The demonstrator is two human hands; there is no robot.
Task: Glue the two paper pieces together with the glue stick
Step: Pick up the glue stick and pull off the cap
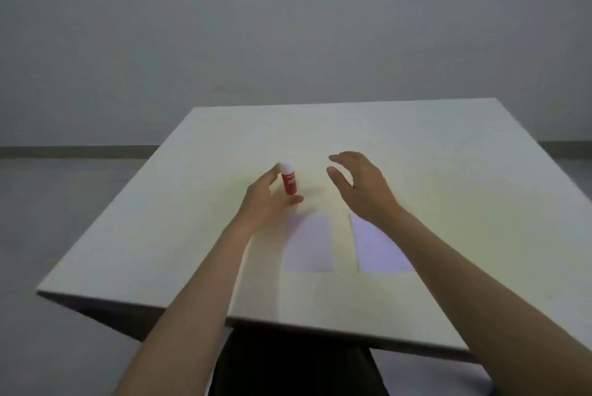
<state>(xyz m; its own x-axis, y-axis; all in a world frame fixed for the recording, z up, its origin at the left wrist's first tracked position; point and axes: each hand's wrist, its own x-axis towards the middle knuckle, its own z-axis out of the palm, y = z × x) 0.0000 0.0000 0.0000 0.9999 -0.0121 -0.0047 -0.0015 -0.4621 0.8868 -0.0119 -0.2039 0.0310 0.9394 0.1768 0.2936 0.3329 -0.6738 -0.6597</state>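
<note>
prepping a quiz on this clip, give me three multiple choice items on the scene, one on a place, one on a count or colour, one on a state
1. Where does the glue stick stand?
A. Farther along the table than the left paper piece, by the left hand
B. On top of the right paper piece
C. At the table's near edge

2. How many paper pieces lie on the table?
A. One
B. Two
C. Four

3. What is the right hand doing?
A. Gripping the glue stick
B. Pressing flat on a paper piece
C. Open, fingers spread, holding nothing

Key:
1 A, the red tube stands upright beyond the left sheet, with the left hand's fingers around it.
2 B, two pale sheets lie side by side with a gap between them.
3 C, its palm is open and nothing is in it.
</note>
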